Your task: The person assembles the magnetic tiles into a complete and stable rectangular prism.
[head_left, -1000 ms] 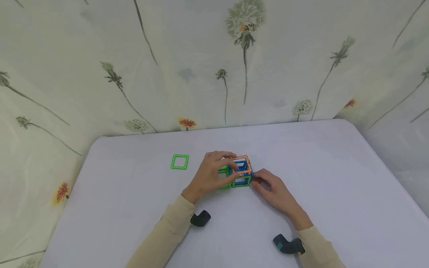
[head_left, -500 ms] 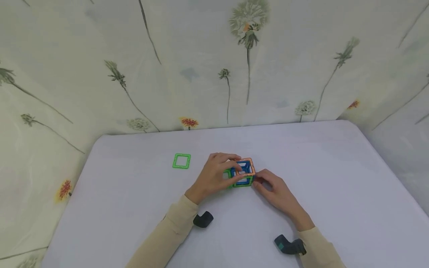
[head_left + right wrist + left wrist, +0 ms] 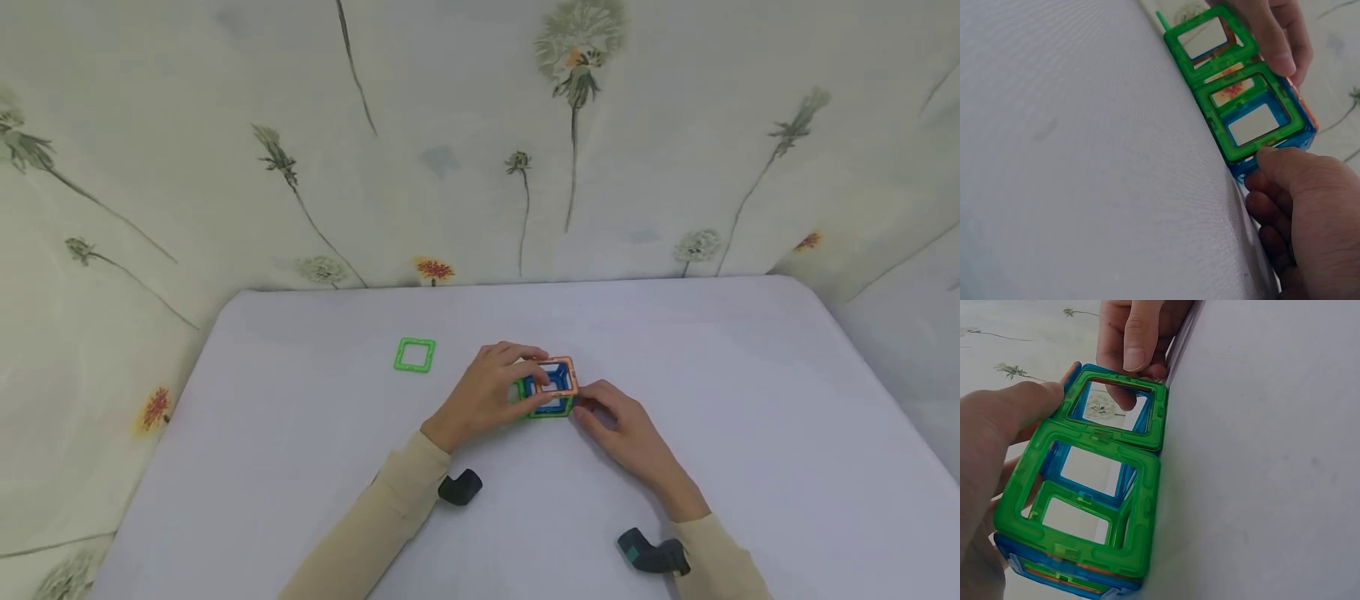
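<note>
A structure of magnetic tiles (image 3: 553, 410), two open-framed cubes side by side in green and blue with an orange tile (image 3: 572, 375) on top of the right cube, stands on the white table. My left hand (image 3: 491, 392) arches over it from the left, thumb at the near top edge and fingers at the far one. It covers most of the left cube in the head view. At the right end, my right hand (image 3: 618, 425) pinches the lower corner. In the right wrist view its thumb lies on the green front tile (image 3: 1247, 153), other fingers curled beside the blue side.
One loose green square tile (image 3: 415, 355) lies flat to the left, behind the left hand. Dark curved wrist pieces (image 3: 461, 487) show by both sleeves. A flower-printed cloth (image 3: 450, 150) rises behind the table's back edge.
The head view has shifted slightly, so the scene sits further right. Both hands stay on the tile structure, and the left hand now hides more of the left cube.
</note>
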Demonstrator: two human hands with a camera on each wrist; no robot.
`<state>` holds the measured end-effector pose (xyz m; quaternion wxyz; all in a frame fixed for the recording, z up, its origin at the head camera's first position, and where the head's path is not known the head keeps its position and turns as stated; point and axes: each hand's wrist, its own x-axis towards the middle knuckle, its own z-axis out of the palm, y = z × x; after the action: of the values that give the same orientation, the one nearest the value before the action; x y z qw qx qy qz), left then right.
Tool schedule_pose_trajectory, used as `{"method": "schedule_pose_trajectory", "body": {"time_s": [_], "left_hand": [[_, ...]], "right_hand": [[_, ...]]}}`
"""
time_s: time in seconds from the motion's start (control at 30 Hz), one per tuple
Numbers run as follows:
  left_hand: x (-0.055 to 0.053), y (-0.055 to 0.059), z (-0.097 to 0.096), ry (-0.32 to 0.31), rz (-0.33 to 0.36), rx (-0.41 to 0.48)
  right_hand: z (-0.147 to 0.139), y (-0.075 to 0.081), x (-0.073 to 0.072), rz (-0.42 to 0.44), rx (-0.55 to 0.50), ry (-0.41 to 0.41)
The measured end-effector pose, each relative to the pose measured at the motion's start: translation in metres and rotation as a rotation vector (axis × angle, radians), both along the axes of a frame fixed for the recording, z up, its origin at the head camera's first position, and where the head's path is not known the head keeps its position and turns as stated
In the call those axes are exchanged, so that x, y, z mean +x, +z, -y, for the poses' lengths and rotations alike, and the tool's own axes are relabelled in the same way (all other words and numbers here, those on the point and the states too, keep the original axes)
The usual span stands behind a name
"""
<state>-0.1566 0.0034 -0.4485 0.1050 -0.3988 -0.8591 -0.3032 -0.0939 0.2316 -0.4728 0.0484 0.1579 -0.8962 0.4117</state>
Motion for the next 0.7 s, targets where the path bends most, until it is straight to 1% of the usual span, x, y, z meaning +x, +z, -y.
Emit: {"method": "schedule_pose_trajectory", "body": {"time_s": [0.07,0.13,0.33,0.47,0.6,0.7], "left_hand": [[-0.001,0.002,-0.002,-0.004,-0.004,-0.012],[-0.002,0.004,-0.003,-0.006,-0.003,-0.026],[-0.003,0.009,-0.001,-0.005,0.035,-0.068],[-0.006,0.011,0.005,0.002,0.057,-0.033],[-0.009,0.015,0.018,0.04,0.077,0.017],[-0.011,0.018,0.027,0.061,0.097,0.034]], "right_hand": [[0.002,0.009,0.002,-0.005,-0.003,-0.009],[0.003,0.013,0.003,-0.007,-0.009,-0.01],[0.003,0.014,0.005,-0.004,-0.012,-0.011],[0.004,0.015,0.006,-0.004,-0.018,-0.013],[0.006,0.015,0.005,0.0,-0.028,0.005],[0.006,0.011,0.003,0.005,-0.026,0.01]]}}
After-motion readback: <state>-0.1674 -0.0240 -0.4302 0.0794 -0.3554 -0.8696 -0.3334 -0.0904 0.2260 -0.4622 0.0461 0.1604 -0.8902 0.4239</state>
